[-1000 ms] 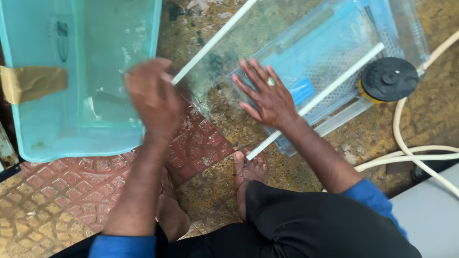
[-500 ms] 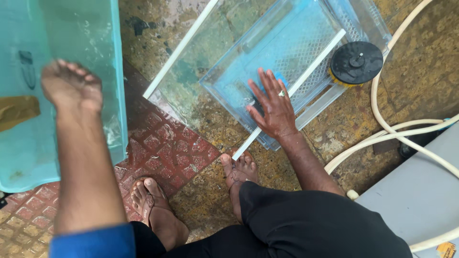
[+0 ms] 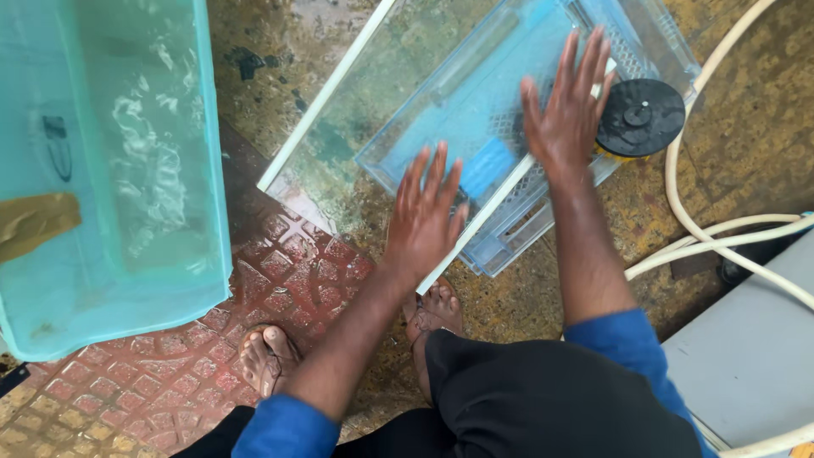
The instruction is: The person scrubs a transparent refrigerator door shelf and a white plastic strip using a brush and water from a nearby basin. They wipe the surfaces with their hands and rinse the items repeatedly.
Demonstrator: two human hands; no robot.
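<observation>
A glass pane with white edge strips (image 3: pixel 356 119) lies tilted on the wet ground, over a clear blue plastic tray (image 3: pixel 500 93). My left hand (image 3: pixel 424 216) rests flat on the pane near its lower white edge, fingers spread. My right hand (image 3: pixel 566 110) lies flat farther up, fingers apart, close to a black round cap (image 3: pixel 638 117) on the tray's corner. Neither hand holds anything.
A turquoise tub of water (image 3: pixel 110 178) stands at the left, with brown tape on its side. Cream hoses (image 3: pixel 721 237) curl at the right beside a grey surface (image 3: pixel 746 356). My bare feet (image 3: pixel 267 356) stand on red patterned tiles.
My left hand came away from the turquoise tub and swung right onto the glass pane. My right hand slid up the pane toward the black cap.
</observation>
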